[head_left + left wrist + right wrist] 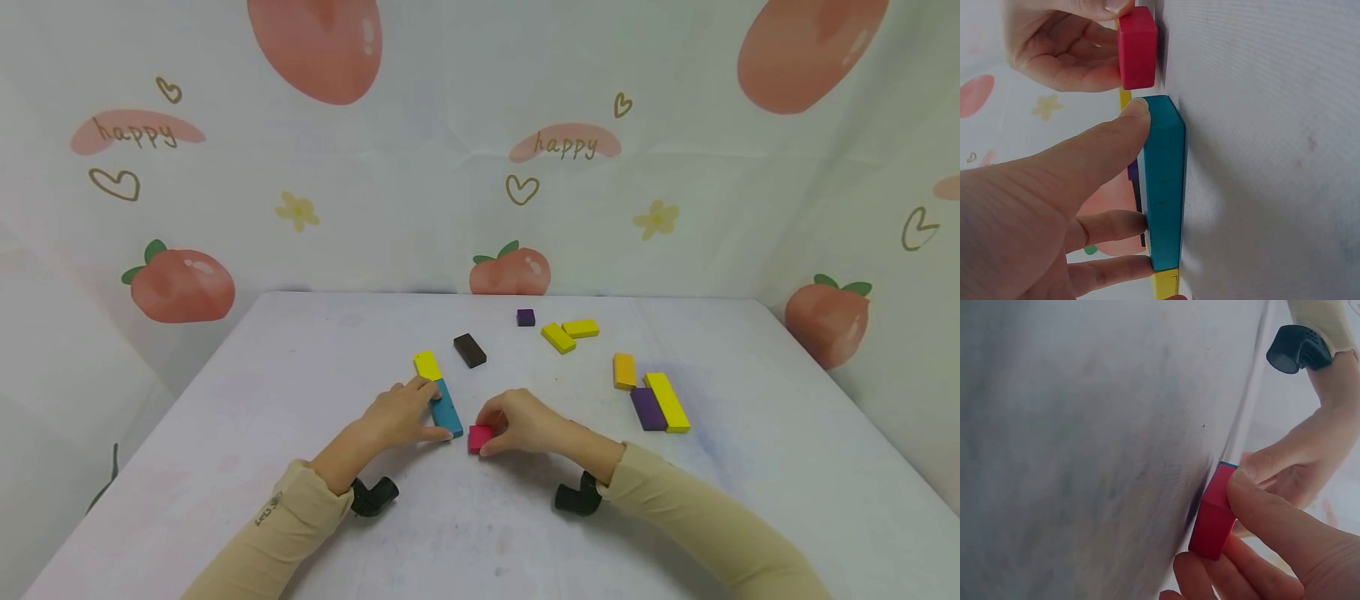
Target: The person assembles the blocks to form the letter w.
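A blue block lies flat on the white table, its far end meeting a yellow block. My left hand rests on the blue block; in the left wrist view the thumb presses near one end and the fairly straight fingers touch it further along. Between thumb and fingers, my right hand pinches a red block close over the table. This red block stands just to the right of the blue block's near end, with a small gap showing in the left wrist view.
Beyond the hands lie a dark brown block, a small purple block and two yellow blocks. At the right, an orange block sits near a purple block beside a long yellow block. A patterned cloth hangs behind.
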### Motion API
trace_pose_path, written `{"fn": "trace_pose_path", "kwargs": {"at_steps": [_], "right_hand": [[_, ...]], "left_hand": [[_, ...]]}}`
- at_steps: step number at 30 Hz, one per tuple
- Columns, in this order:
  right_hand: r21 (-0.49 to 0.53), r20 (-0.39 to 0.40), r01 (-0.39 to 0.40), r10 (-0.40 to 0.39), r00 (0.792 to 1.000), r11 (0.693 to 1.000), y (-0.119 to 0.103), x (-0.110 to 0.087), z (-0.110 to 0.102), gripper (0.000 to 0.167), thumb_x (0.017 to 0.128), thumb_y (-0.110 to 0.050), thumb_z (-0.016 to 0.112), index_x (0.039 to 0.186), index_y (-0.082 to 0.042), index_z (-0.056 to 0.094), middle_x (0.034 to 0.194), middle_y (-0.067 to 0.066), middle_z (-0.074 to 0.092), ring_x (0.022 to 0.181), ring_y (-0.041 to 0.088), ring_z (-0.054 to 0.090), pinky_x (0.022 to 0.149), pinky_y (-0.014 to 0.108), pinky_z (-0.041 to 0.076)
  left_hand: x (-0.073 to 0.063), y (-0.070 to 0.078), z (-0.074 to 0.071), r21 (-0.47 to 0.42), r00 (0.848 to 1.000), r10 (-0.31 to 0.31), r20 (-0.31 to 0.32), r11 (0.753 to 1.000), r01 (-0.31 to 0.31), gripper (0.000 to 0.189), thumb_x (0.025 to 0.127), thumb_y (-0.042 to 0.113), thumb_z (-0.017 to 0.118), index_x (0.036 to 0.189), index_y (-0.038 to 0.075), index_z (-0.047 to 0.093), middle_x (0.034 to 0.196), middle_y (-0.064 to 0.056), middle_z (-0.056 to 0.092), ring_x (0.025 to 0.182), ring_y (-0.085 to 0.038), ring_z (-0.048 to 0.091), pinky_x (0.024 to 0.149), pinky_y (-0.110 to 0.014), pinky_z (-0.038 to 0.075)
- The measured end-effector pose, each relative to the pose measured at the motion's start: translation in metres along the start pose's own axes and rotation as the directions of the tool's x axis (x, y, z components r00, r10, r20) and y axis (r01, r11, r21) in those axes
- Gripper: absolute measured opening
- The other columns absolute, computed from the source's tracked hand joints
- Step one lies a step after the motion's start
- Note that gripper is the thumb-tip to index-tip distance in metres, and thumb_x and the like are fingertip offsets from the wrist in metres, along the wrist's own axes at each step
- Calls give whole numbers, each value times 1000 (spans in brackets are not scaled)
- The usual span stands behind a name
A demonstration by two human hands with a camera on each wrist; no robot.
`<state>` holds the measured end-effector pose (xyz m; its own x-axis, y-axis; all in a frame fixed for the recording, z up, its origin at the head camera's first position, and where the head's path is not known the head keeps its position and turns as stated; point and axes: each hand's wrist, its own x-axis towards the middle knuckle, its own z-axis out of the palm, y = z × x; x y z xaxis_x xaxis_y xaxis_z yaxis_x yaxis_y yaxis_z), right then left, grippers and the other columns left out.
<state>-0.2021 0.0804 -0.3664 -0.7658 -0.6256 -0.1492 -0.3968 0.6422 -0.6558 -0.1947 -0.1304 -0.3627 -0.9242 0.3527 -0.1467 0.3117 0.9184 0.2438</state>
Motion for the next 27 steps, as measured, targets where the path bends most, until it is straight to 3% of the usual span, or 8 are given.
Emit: {"fn": "trace_pose_path", "kwargs": {"at_steps": [27], "right_hand": [[-37, 17, -66, 66, 998, 997, -9, 6, 5, 32, 74, -23, 79, 100, -11, 66, 89, -1, 65, 77, 10, 54, 66, 18, 48]], "left_hand": [[-1, 0, -1, -1, 1000, 20, -17, 1000, -20, 60, 76, 44, 74, 119, 7, 54, 125, -14, 53, 89, -29, 52, 83, -45, 48]]}}
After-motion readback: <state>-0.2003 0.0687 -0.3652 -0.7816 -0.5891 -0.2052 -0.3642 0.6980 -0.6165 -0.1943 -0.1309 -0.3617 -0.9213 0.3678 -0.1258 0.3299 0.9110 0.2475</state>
